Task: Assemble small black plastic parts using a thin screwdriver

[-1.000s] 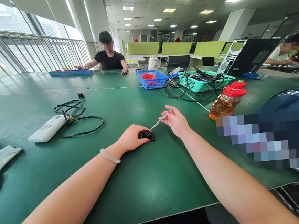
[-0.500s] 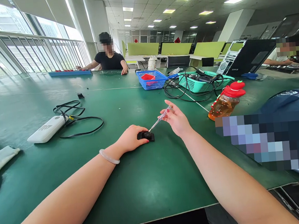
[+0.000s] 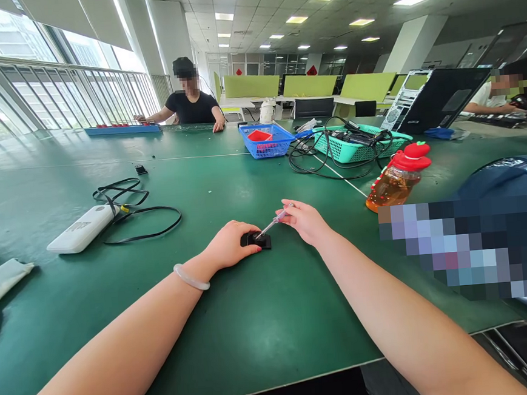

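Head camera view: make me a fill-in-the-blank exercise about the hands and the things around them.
The left hand holds a small part coloured ____.
The right hand holds a slim tool; the bracelet is on the person's ____ arm.
The red item sits in the ____ basket.
Missing words: black; left; blue.

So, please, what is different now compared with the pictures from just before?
The right hand has moved down and slightly left in the view, bringing the thin tool lower, its tip further left over the small black part. Nothing was newly grasped or released. The left hand stays on the part; the bottle stays put.
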{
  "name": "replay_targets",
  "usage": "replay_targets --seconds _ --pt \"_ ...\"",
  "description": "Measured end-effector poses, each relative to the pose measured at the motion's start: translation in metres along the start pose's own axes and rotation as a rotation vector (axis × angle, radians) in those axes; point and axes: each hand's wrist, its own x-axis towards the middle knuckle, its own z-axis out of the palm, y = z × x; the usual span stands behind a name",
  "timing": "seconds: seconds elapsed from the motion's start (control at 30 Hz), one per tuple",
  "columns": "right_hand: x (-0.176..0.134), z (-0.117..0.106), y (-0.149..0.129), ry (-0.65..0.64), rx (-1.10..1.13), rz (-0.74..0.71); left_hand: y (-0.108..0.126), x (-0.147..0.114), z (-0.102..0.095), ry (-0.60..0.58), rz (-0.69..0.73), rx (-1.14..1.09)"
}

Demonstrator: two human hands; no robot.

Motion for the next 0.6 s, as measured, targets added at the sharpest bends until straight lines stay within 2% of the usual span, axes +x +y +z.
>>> replay_targets --seconds 0.1,0.3,0.6 --pt "-0.006 0.007 -0.002 -0.046 0.023 -0.031 0.000 0.000 0.000 0.000 -0.001 0.005" --pt "-0.010 0.003 -0.015 -0.010 0.052 -0.290 -0.002 0.000 0.001 0.001 0.005 -0.005" --pt "-0.017 0.004 -0.021 -0.125 -0.119 -0.512 -0.001 0.000 0.000 -0.003 0.005 -0.015"
